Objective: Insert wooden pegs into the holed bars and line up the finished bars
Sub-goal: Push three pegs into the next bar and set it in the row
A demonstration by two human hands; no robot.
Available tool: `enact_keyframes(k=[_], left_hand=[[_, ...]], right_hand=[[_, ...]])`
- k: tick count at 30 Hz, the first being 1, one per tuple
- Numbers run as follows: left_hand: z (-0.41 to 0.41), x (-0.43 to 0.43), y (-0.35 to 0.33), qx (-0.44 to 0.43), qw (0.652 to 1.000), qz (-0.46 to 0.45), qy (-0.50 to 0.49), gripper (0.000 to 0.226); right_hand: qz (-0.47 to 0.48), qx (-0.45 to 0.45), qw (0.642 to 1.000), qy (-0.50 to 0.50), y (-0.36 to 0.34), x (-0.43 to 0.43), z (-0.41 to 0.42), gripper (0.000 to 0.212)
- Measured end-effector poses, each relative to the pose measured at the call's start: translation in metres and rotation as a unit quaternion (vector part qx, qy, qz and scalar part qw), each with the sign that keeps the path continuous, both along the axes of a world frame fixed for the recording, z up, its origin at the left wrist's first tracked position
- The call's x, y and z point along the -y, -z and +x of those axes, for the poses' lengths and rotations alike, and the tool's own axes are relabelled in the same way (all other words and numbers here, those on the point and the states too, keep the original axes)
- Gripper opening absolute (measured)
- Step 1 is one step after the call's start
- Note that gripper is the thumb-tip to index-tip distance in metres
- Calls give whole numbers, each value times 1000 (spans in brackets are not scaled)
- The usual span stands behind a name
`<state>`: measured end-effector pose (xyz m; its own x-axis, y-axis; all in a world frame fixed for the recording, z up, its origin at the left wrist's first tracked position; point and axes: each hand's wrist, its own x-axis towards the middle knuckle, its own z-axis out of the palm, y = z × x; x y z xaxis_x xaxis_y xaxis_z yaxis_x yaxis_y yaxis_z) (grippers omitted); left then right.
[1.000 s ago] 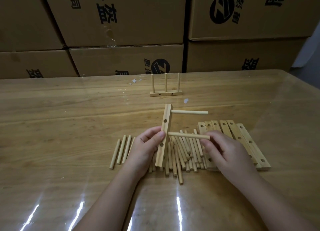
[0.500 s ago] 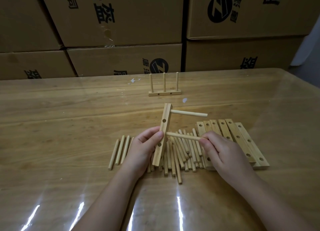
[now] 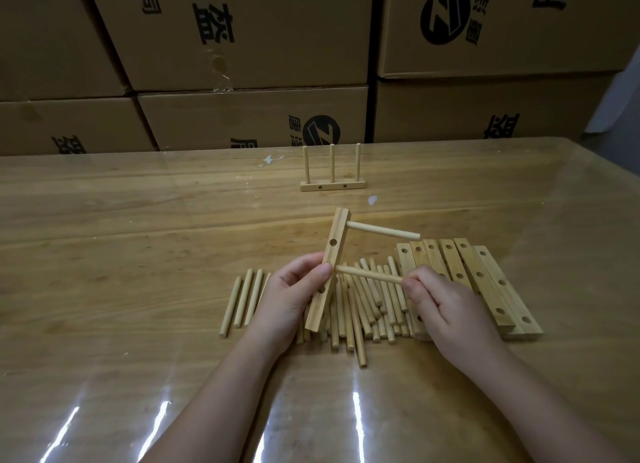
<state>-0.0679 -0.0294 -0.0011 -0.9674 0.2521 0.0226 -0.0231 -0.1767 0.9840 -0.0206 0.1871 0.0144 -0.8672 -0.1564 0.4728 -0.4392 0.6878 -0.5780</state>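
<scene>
My left hand point(image 3: 289, 294) grips a holed wooden bar point(image 3: 330, 254), held nearly upright above the table. One peg point(image 3: 384, 229) sticks out sideways from the bar's top end. My right hand point(image 3: 446, 303) pinches a second peg point(image 3: 367, 274) by its right end, and the peg's left tip meets the middle of the bar. A finished bar point(image 3: 332, 185) with three upright pegs stands farther back. Loose pegs point(image 3: 367, 306) lie in a heap under my hands. Several empty holed bars point(image 3: 485, 282) lie side by side at the right.
Three more loose pegs point(image 3: 244, 298) lie left of my left hand. Stacked cardboard boxes point(image 3: 242, 46) wall off the far edge of the glossy wooden table point(image 3: 104, 254). A small white scrap point(image 3: 372, 200) lies near the finished bar.
My right hand has pushed the second peg leftward, from short of the bar to touching its middle. The bar has tilted slightly in my left hand.
</scene>
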Motion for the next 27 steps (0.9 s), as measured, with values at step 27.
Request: enact_keyframes(k=[27], left_hand=[[-3,-5,1,20,993,117,-22,19]], right_hand=[[326,23,938,-117,12,26,14,47]])
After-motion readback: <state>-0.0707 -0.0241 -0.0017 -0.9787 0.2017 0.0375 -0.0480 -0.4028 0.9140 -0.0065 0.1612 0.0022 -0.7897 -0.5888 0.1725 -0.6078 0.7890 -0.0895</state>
